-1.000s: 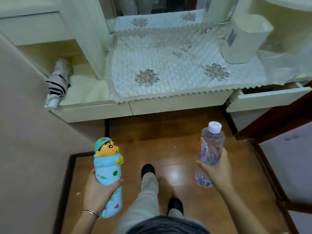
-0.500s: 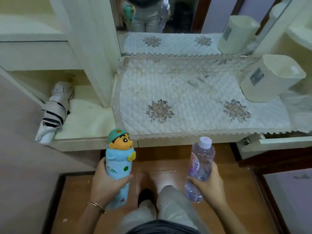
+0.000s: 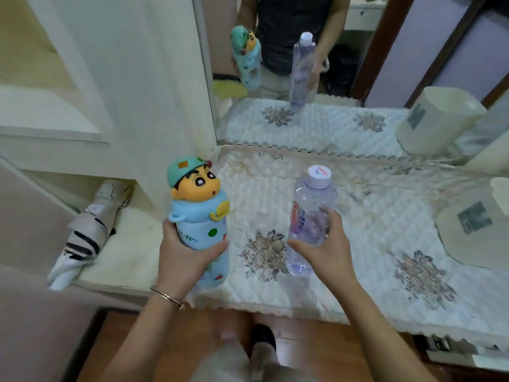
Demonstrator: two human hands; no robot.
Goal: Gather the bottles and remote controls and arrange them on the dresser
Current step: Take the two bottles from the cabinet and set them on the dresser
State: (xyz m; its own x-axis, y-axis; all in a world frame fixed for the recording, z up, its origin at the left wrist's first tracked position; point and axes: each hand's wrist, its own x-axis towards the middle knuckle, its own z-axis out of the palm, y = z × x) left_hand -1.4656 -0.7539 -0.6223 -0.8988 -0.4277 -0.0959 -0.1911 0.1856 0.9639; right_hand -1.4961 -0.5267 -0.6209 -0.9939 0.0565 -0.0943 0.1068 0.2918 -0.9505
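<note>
Dresser: cream, its top covered by a quilted white cloth with flower patches; a mirror stands at the back.

Cream bin: seen in the mirror, at the right end of the dresser top.

Folded umbrella: black and white, lying on the lower shelf to the left.

Cartoon bottle: pale blue with a character head for a lid, upright over the left front of the cloth. Left hand wraps its lower body, grip closed full round it, wrist with a bangle, forearm reaching up from below.

Water bottle: clear, white cap, upright beside a flower patch. Right hand grips its middle from the right, fingers curled round the far side. Whether either base touches the cloth cannot be told.

Step in hand, as judged: setting both bottles down on the dresser. Next move calls for lowering each until it stands, then letting go. No remote controls are in view; they likely remain to be fetched.
</note>
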